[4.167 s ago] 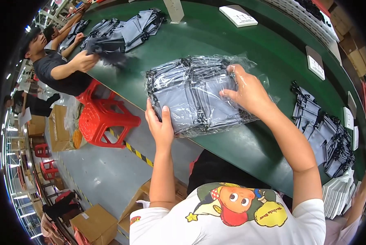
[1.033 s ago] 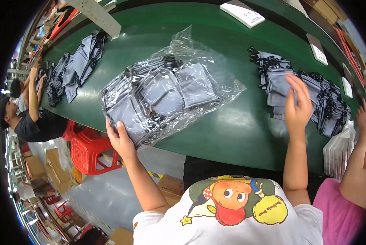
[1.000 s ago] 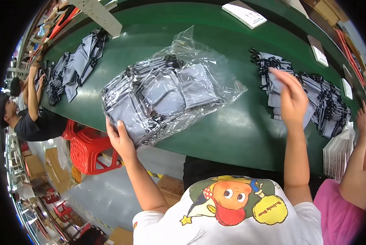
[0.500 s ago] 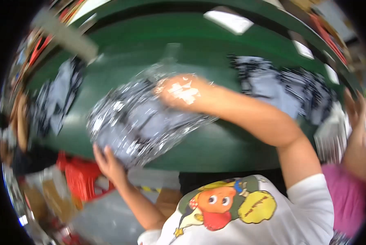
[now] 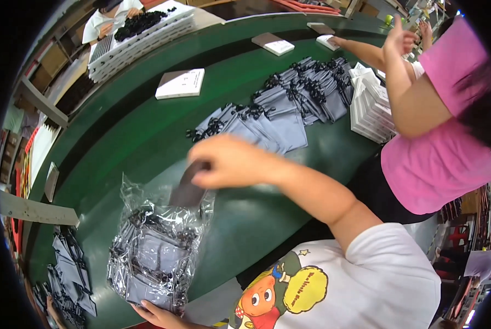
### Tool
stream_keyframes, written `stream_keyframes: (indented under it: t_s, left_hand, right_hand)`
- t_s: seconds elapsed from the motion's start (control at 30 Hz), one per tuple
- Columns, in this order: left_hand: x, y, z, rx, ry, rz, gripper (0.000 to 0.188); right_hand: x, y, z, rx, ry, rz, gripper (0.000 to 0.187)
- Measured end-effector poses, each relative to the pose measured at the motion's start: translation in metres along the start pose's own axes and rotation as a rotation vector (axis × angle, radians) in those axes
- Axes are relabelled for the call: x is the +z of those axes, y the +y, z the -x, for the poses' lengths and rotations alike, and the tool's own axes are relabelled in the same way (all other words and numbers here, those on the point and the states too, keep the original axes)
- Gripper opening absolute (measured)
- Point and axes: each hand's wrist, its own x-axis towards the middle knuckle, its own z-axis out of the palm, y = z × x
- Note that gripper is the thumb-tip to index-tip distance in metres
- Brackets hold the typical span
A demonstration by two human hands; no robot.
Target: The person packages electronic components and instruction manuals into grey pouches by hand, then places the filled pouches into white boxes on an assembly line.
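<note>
A clear plastic bag (image 5: 199,233) packed with grey drawstring pouches (image 5: 152,252) lies on the green table, its loose mouth pointing away from me. My left hand (image 5: 156,316) grips the bag's near end, the fingers partly beneath it. Above the bag's mouth, my right hand (image 5: 218,162) is closed on a dark, flat, smeared piece (image 5: 188,187), too blurred to name exactly. Just beyond that hand is a spread heap of grey drawstring pouches (image 5: 284,123) with black cords.
White boxes (image 5: 181,84) lie along the dark far strip of the table. A stack of white boxes (image 5: 369,107) stands beside a person in pink (image 5: 415,153) at right. More grey pouches (image 5: 70,268) lie at left, near a pale metal post (image 5: 40,210). Another person (image 5: 106,22) works across the table.
My view has swung to the right. My right hand has lifted off the plastic bag and now holds the dark flat piece. The left hand is still at the bag's near end.
</note>
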Motion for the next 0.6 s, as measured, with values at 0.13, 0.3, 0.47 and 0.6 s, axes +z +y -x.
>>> stream_keyframes:
  t_s: [0.13,0.3,0.47,0.6]
  left_hand:
    - [0.007,0.015,0.012,-0.055,-0.004,0.073,0.055]
    - [-0.005,0.004,0.005,-0.018,-0.061,-0.054,0.052]
    - [0.002,0.013,0.012,-0.071,-0.010,-0.068,0.046]
    - [0.012,0.008,0.009,-0.015,0.027,0.065,0.046]
  right_hand:
    - [-0.070,0.033,0.046,0.127,0.744,0.146,0.030]
    - [-0.077,0.120,0.114,-0.031,0.417,0.865,0.032]
    - [-0.052,0.087,0.129,0.238,0.219,0.700,0.035]
    - [-0.016,0.034,0.075,0.161,0.177,-0.076,0.034]
